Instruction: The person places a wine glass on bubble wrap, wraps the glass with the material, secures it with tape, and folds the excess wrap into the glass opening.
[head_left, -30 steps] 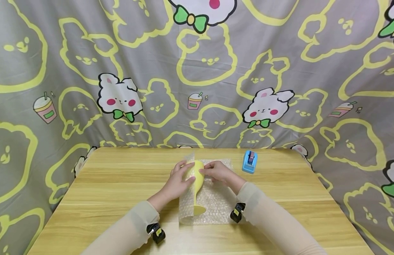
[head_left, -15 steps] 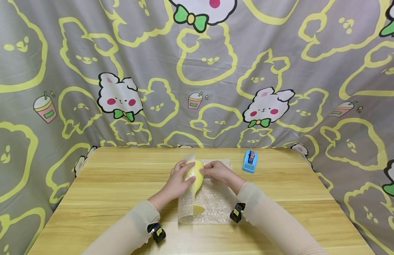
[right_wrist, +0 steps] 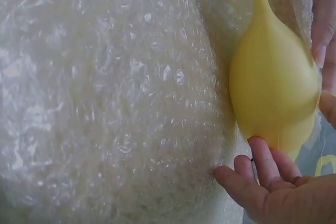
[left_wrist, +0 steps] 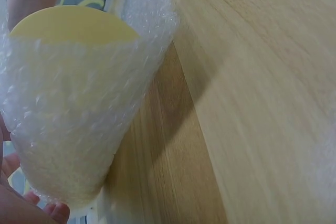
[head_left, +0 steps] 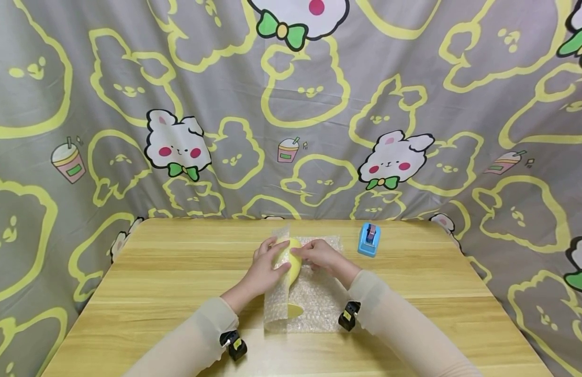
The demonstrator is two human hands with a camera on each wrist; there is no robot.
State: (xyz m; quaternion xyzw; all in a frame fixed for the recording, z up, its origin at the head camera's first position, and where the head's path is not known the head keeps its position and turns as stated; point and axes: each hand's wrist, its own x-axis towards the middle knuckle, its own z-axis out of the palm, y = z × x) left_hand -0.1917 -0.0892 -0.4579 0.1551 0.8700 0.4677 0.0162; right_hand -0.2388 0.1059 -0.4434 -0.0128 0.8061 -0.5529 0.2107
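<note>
Yellow goblet in middle of bench, rim toward far edge. Your left hand grips it through bubble wrap; right hand touches goblet, can't tell if pinching. Loosen left: wrap may spring back.

Seen from my remote seat, the table offers its widest open lane on the left, from beside the left grip out to the left edge. Another open stretch lies right of the right sleeve. Between the two forearms I have a front approach, narrowed by both wrist cameras and ending at the yellow goblet, whose foot faces me. Bubble wrap rises as a flap along the goblet's left, blocking that side; the right grip blocks its upper right. Behind, only a shallow strip separates wrap from curtain. A blue tape dispenser narrows the far-right passage.
</note>
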